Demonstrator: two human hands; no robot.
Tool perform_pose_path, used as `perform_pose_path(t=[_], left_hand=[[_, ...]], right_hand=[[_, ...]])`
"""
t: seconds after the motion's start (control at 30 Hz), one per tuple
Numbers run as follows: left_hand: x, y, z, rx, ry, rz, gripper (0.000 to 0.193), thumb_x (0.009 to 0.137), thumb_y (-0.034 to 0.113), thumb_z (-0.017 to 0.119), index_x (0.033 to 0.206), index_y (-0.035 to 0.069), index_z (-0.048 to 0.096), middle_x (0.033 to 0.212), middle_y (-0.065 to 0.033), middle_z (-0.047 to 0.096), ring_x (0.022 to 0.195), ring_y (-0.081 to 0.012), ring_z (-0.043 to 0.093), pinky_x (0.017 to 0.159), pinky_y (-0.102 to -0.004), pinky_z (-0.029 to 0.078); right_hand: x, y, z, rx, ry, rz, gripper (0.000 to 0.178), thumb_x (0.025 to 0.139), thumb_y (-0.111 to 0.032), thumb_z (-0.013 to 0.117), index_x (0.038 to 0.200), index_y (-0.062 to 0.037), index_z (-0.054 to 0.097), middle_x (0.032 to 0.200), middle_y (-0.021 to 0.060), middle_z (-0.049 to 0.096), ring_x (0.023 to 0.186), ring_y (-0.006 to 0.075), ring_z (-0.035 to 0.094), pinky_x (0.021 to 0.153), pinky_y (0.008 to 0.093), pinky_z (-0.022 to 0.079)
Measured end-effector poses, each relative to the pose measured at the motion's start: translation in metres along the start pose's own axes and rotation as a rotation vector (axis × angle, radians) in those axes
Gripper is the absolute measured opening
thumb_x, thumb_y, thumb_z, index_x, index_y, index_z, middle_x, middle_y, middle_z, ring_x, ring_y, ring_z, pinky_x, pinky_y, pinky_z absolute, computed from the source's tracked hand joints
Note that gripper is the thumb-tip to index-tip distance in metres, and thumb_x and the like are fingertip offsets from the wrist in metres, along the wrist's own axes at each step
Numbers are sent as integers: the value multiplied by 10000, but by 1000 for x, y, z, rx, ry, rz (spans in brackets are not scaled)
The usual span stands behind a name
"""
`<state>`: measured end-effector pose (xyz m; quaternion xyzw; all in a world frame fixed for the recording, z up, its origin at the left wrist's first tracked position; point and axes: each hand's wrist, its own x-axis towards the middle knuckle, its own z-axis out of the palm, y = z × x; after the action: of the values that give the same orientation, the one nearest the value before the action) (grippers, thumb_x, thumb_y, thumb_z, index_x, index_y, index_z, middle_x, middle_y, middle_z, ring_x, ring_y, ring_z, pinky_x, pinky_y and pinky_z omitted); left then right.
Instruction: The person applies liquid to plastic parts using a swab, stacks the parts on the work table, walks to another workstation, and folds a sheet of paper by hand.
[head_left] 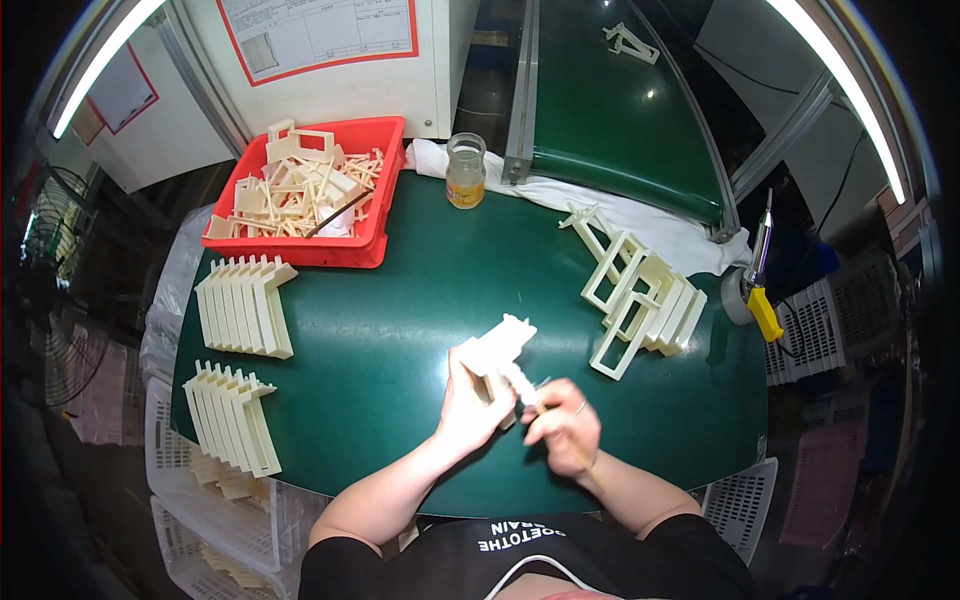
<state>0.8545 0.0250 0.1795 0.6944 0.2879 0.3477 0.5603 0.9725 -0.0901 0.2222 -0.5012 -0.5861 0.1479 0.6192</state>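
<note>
Near the middle of the green table, my left hand (pixel 470 408) is closed round a cream plastic part (pixel 497 345), its upper face washed out by glare. Close on its right, my right hand (pixel 570 430) pinches a thin tan stick (pixel 582 457). The stick's front end points at the lower side of the part; blur and glare hide its tip, so I cannot tell whether it touches. Further right lies a loose group of cream plastic frames (pixel 645 300), partly stacked on one another.
Two rows of cream parts (pixel 245 310) stand at the left. Behind them a red bin (pixel 375 245) holds many small pieces. A glass jar (pixel 466 172) with yellow liquid, a conveyor belt (pixel 625 120), a white cloth (pixel 690 248) and a yellow-handled soldering iron (pixel 764 312) line the far and right sides.
</note>
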Motion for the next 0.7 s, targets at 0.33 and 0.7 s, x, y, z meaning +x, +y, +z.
perform_pose_path(t=[0.33,0.7], left_hand=[[3,25,-18,-926,-381,-554,481,890,105,669,1267,25,381,951,-62,519,803,-168,585,770,-372,560],[21,36,-27,519,-32,503,461,659,20,730,1085,146,609,1036,-48,573,1087,-259,578,1065,-592,306]], right_hand=[[13,9,-16,-697,-1,-345,171,764,-210,728,757,-70,632,899,100,602,738,249,598,731,393,453],[12,18,-37,-362,223,-116,235,908,-138,594,691,-71,651,861,107,600,748,260,567,662,370,454]])
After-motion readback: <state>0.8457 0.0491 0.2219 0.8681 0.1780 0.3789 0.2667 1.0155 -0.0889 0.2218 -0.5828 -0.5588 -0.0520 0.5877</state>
